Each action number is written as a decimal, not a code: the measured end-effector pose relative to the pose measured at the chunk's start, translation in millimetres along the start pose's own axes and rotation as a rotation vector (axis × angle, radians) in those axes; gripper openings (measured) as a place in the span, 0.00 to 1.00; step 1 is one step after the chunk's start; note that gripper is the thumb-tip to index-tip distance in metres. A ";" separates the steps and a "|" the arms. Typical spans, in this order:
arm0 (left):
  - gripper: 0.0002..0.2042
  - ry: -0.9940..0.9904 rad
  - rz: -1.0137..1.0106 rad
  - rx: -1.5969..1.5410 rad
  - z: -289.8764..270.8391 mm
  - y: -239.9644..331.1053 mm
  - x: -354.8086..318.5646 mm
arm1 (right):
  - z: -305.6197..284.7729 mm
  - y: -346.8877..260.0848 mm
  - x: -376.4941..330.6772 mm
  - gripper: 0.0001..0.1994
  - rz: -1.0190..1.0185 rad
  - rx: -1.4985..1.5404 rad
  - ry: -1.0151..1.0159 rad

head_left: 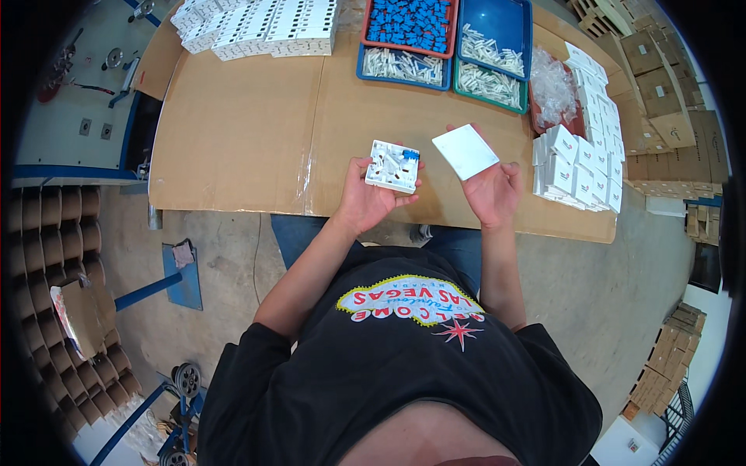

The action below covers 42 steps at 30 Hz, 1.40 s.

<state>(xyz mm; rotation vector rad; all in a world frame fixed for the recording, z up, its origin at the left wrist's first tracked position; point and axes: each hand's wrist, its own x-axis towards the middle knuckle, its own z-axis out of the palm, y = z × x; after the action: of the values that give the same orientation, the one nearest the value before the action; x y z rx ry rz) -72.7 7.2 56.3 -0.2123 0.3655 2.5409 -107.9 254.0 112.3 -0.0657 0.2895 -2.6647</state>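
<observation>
My left hand (371,199) is closed around a square white plastic housing (391,172), its inside facing up. A small blue part (410,155) sits at the housing's upper right corner, among molded white shapes and small dark spots. My right hand (494,190) holds a flat white square cover (465,151) by its edges, slightly tilted, blank face up. The two pieces are apart, side by side above the cardboard-covered table (241,147).
Trays at the back hold blue parts (408,25) and white slim parts (404,66). Stacked white housings (264,29) stand at the far left. On the right are white covers (573,171) and a red bin (575,124) with clear plastic bags (553,89).
</observation>
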 end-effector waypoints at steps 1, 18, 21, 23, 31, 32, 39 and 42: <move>0.33 0.002 -0.024 -0.011 1.3 0.1 -1.1 | -0.1 0.1 -1.5 0.39 0.010 -0.051 -0.027; 0.31 0.024 -0.064 -0.056 12.0 -4.4 -6.5 | 24.3 12.1 2.6 0.40 0.058 0.063 -0.075; 0.31 -0.046 -0.072 -0.110 0.3 -4.5 -5.3 | 17.0 13.0 1.3 0.38 0.045 -0.019 -0.055; 0.31 -0.090 -0.080 -0.135 1.3 -3.7 -6.8 | 15.1 13.3 1.4 0.37 0.031 -0.077 -0.036; 0.30 -0.010 -0.073 0.175 6.3 -4.0 -8.0 | -0.6 11.0 7.7 0.33 0.067 0.280 0.046; 0.30 -0.008 -0.074 0.174 5.0 -4.0 -7.9 | -8.2 10.4 7.7 0.33 0.067 0.281 0.047; 0.27 0.059 0.007 0.314 5.1 -8.4 -9.3 | -13.1 14.4 4.4 0.33 0.053 -0.002 0.035; 0.27 0.126 0.018 0.327 2.3 -9.3 -7.2 | -5.0 13.1 4.3 0.34 0.081 -0.084 0.149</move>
<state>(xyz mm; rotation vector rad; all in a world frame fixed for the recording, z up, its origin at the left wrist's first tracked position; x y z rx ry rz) -61.8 11.8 58.1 -0.2437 0.8256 2.4458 -106.5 241.6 104.6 0.1172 0.4422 -2.5805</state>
